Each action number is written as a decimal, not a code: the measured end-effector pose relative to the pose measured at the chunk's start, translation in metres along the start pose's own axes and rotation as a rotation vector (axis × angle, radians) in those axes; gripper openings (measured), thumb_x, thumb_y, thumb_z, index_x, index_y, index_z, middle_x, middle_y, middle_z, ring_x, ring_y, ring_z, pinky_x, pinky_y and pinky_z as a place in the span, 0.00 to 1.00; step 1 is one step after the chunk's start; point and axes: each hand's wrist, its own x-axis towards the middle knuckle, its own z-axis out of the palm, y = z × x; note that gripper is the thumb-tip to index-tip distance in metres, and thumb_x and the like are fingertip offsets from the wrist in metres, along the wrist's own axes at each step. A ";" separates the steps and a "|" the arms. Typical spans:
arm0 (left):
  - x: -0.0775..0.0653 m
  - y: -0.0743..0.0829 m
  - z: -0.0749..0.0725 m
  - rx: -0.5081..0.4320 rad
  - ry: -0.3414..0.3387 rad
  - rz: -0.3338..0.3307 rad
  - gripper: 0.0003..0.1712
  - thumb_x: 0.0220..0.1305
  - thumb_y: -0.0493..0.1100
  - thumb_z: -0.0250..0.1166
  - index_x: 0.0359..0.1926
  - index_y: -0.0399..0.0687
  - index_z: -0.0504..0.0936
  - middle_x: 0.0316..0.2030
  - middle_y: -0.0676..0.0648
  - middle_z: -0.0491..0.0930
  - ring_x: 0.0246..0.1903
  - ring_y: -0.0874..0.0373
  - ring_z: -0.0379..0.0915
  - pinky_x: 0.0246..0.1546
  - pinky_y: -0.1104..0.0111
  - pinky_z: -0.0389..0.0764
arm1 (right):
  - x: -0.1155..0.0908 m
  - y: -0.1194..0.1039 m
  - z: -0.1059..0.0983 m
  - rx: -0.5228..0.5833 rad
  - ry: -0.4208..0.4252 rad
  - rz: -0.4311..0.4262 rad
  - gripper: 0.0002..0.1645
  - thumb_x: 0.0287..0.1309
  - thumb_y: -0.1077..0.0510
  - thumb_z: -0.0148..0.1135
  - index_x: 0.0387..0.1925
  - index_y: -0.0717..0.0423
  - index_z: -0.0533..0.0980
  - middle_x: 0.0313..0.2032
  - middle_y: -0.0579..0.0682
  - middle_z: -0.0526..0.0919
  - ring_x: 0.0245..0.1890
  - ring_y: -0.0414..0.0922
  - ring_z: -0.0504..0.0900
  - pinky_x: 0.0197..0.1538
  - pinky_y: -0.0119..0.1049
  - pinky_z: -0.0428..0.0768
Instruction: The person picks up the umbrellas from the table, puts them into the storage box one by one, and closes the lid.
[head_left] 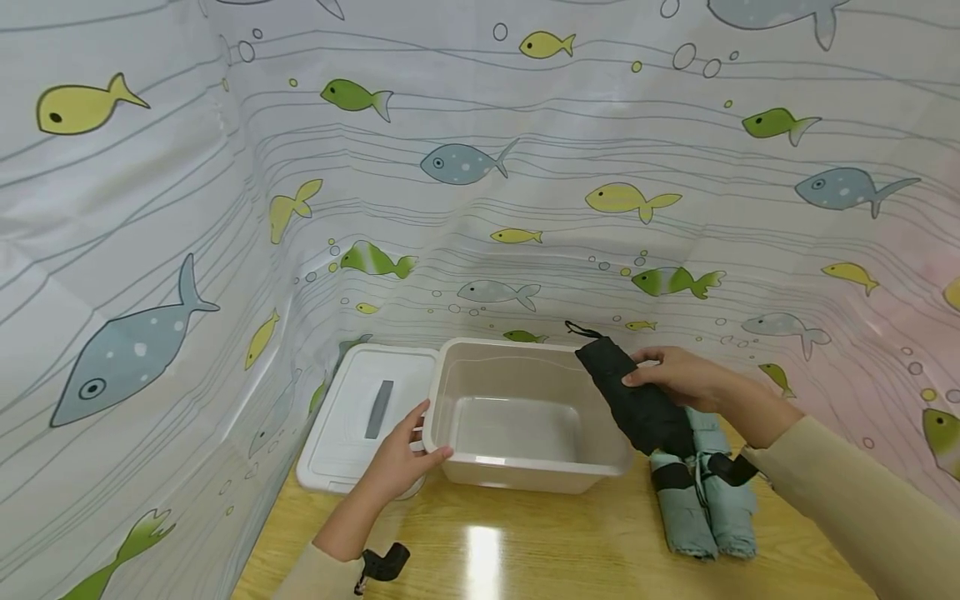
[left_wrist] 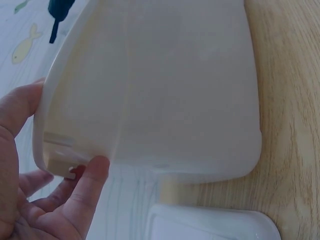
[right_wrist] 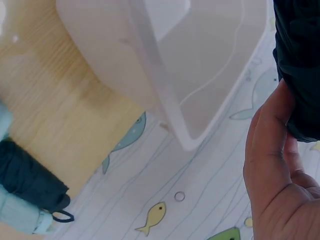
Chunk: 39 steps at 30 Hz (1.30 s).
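My left hand [head_left: 400, 458] grips the left end of a beige plastic storage bin [head_left: 517, 479], thumb over the rim and fingers at the outer side. The bin stands uncovered, and its floor shows bare. My right hand [head_left: 675, 377] holds a black folded umbrella [head_left: 618, 379] with a wrist loop at its upper end, tilted over the bin's right rim. Grey-green cloth rolls [head_left: 686, 517] lie side by side below that hand. In the right wrist view, a dark folded piece with a loop [right_wrist: 32, 175] rests among these rolls.
Left of the bin lies its white lid [head_left: 341, 417] with a grey handle strip [head_left: 379, 409]. Everything is on a wooden table [head_left: 450, 554]. A fish-printed sheet [head_left: 555, 167] rises behind and to the left, close against the bin's far side.
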 end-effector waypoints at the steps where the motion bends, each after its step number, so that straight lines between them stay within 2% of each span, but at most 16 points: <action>1: 0.000 0.000 0.000 -0.002 0.000 -0.001 0.55 0.57 0.46 0.77 0.78 0.46 0.55 0.61 0.38 0.71 0.59 0.42 0.73 0.49 0.60 0.84 | 0.002 -0.002 0.002 0.004 -0.013 0.001 0.48 0.62 0.54 0.65 0.73 0.68 0.49 0.57 0.64 0.76 0.51 0.51 0.82 0.54 0.47 0.82; 7: 0.000 0.001 0.001 0.004 0.005 -0.001 0.53 0.58 0.43 0.77 0.78 0.46 0.55 0.60 0.37 0.71 0.59 0.41 0.73 0.48 0.60 0.84 | 0.018 -0.011 0.012 -0.008 -0.057 0.014 0.43 0.60 0.55 0.67 0.68 0.67 0.57 0.49 0.61 0.80 0.44 0.53 0.85 0.49 0.48 0.85; 10: 0.000 0.001 0.001 0.009 0.004 -0.001 0.53 0.58 0.43 0.76 0.78 0.46 0.55 0.61 0.37 0.71 0.59 0.40 0.73 0.48 0.59 0.84 | 0.027 -0.014 0.016 -0.061 -0.058 0.029 0.41 0.60 0.52 0.67 0.67 0.65 0.60 0.51 0.61 0.79 0.46 0.53 0.83 0.49 0.48 0.84; 17: 0.000 0.000 -0.001 -0.011 -0.009 0.007 0.55 0.57 0.46 0.77 0.78 0.45 0.55 0.62 0.34 0.70 0.60 0.37 0.71 0.49 0.60 0.84 | 0.052 -0.020 0.029 -0.120 -0.115 0.051 0.44 0.58 0.52 0.67 0.69 0.66 0.61 0.56 0.62 0.76 0.52 0.55 0.80 0.55 0.50 0.81; 24: 0.000 -0.002 -0.002 0.013 -0.007 0.001 0.55 0.56 0.48 0.77 0.78 0.47 0.55 0.61 0.38 0.71 0.59 0.42 0.72 0.49 0.61 0.84 | 0.078 -0.028 0.051 -0.192 -0.136 0.109 0.48 0.54 0.51 0.70 0.71 0.64 0.61 0.60 0.61 0.75 0.57 0.57 0.78 0.56 0.50 0.81; 28: -0.001 -0.001 -0.002 0.007 -0.001 -0.008 0.56 0.56 0.49 0.78 0.78 0.47 0.55 0.62 0.37 0.70 0.59 0.42 0.72 0.49 0.61 0.84 | 0.096 -0.029 0.066 -0.191 -0.149 0.132 0.47 0.53 0.52 0.71 0.70 0.62 0.63 0.61 0.60 0.75 0.59 0.56 0.78 0.56 0.49 0.81; 39: 0.001 0.002 -0.001 0.007 -0.003 -0.011 0.56 0.55 0.47 0.78 0.78 0.48 0.56 0.62 0.37 0.70 0.59 0.41 0.72 0.49 0.60 0.84 | 0.143 -0.023 0.095 -0.235 -0.179 0.188 0.31 0.49 0.53 0.73 0.54 0.58 0.74 0.47 0.56 0.81 0.47 0.52 0.80 0.49 0.45 0.82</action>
